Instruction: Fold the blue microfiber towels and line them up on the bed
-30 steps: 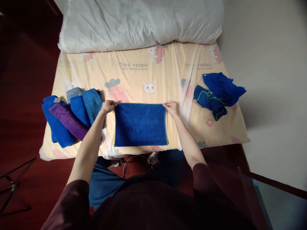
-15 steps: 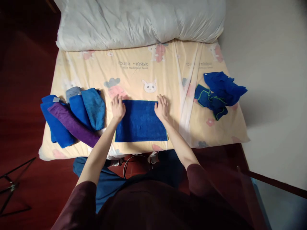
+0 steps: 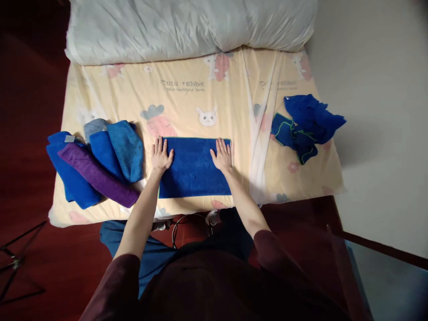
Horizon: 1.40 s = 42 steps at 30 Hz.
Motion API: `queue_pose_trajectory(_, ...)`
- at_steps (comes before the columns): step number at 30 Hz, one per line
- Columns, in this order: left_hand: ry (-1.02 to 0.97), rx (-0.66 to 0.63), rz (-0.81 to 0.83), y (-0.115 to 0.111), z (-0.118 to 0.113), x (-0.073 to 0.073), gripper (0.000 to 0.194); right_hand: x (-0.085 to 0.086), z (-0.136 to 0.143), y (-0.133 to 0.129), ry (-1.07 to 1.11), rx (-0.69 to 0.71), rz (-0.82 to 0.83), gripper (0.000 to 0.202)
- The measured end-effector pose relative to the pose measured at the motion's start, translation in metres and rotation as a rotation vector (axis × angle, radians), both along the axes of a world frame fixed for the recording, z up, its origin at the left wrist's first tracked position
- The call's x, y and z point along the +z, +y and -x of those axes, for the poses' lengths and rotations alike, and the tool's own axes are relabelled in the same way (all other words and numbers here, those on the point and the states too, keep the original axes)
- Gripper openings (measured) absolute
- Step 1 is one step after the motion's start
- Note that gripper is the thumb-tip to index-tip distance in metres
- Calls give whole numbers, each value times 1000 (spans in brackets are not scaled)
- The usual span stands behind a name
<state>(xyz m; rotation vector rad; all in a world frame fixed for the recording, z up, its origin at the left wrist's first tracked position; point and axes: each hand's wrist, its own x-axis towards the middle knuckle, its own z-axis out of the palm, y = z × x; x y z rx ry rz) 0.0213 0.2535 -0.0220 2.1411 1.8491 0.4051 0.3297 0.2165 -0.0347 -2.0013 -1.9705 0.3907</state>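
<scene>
The blue cloth [image 3: 192, 171] is a rectangle with a soft, faintly mottled surface and thin green edging, spread flat and nearly unwrinkled, its long sides running left to right. It lies just on the near side of the printed rabbit face [image 3: 207, 117], apart from it, reaching farther to its left than its right.

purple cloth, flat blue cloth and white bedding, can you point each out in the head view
Purple cloth [image 3: 98, 175]: head view, on the middle of its length.
Flat blue cloth [image 3: 192, 167]: head view, on its centre.
White bedding [image 3: 190, 29]: head view, on the middle of its visible part.
</scene>
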Motion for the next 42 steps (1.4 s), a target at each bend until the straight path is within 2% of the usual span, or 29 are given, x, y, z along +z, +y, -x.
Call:
queue_pose_trajectory(3, -19, 8, -1, 4, 8, 1, 72, 0, -19, 2, -13, -24, -19, 69)
queue_pose_trajectory(7, -65, -4, 0, -3, -3, 10, 73, 7, -12, 6, -12, -39, -11, 68)
queue_pose_trajectory(10, -72, -78, -6, -27, -25, 18, 72, 19, 17, -4, -32, -46, -7, 66)
queue_pose_trajectory(12, -61, -146, 6, -51, -43, 18, 70, 25, 46, -23, -35, 17, -12, 65)
queue_pose_trajectory(15, -60, -193, 45, -91, -67, 10, 67, 27, 88, -60, -3, 149, 33, 63)
queue_pose_trajectory(18, -48, -156, 35, -117, -73, 3, 64, 24, 105, -84, 21, 168, 71, 61)
queue_pose_trajectory(22, -22, -117, -1, -131, -56, 3, 64, 22, 91, -92, 40, 167, 33, 62)
queue_pose_trajectory(29, -4, -5, 47, -154, -5, 13, 69, 16, 28, -119, 0, 33, -32, 65)
queue_pose_trajectory(34, -42, -3, 65, -157, 6, 19, 72, 21, -1, -134, -28, -32, -22, 65)
queue_pose_trajectory(37, -25, -11, 12, -157, -8, 24, 71, 30, 9, -133, -46, -73, -15, 65)
queue_pose_trajectory(40, -30, -77, -25, -164, -36, 23, 69, 37, 44, -134, -41, -77, -38, 66)
queue_pose_trajectory(42, -45, -125, -27, -173, -56, 17, 67, 36, 73, -139, -26, -24, -29, 66)
